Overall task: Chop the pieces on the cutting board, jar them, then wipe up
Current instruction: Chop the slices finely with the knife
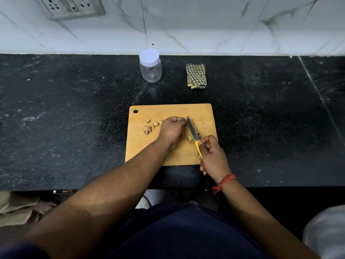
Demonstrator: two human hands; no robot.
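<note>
left hand (172, 128) fingers curled, pinning pieces (149, 126) on cutting board (168, 152) | right hand (212, 156) fingers gripping knife (193, 132) handle

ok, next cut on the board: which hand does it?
Right. The right hand grips the knife, blade angled beside the left hand, which is curled over a piece on the cutting board, steadying it.

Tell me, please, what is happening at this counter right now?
A person is chopping at a wooden cutting board. The right hand grips a yellow-handled knife; the left hand steadies a piece beside the blade. More pieces lie to the left. The lidded jar and checked cloth sit untouched behind.
</note>
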